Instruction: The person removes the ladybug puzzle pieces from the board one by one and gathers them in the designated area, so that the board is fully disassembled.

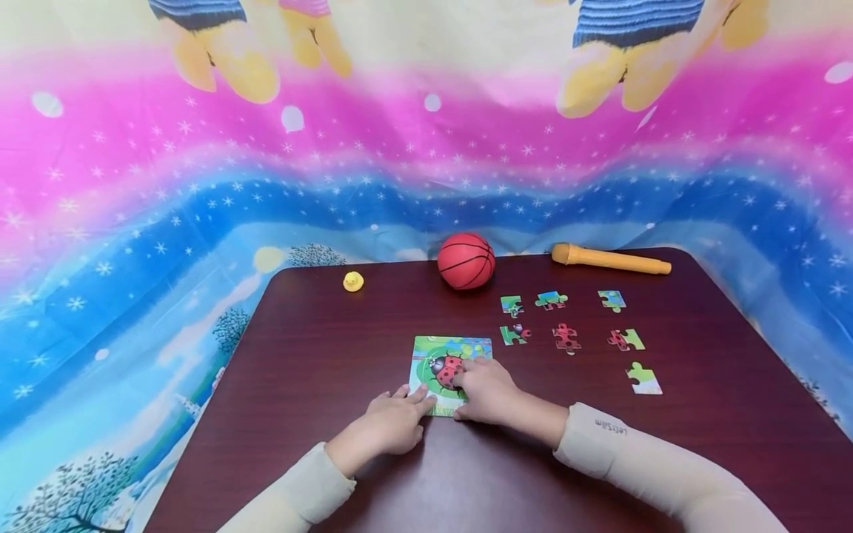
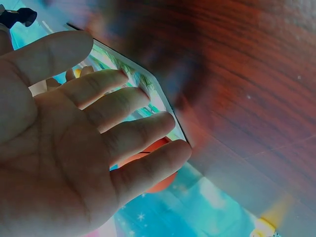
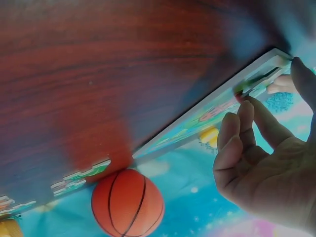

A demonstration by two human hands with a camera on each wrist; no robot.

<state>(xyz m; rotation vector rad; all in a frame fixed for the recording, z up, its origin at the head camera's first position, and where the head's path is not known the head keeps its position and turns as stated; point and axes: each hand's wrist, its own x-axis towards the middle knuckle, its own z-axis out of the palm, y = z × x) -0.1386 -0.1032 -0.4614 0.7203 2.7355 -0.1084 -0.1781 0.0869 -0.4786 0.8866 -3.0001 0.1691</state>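
Note:
The ladybug puzzle board [image 1: 461, 346] lies on the table before me, its picture partly covered by my hands. My right hand [image 1: 489, 391] reaches over its lower right part, with the index finger on the ladybug and the thumb by the near edge. In the right wrist view, thumb and index finger span a puzzle piece [image 3: 259, 81] tilted slightly above the board, with red showing by the index fingertip. My left hand [image 1: 393, 422] rests at the near left corner, fingers straight and spread, fingertips on the board. Its palm [image 2: 54, 153] holds nothing.
Several loose puzzle pieces, one of them red [image 1: 566, 337], lie right of the board. A small red basketball [image 1: 466, 261] sits at the table's back edge, between a yellow rubber duck [image 1: 353, 281] and an orange toy microphone [image 1: 613, 260]. A patterned curtain [image 1: 400, 170] hangs behind.

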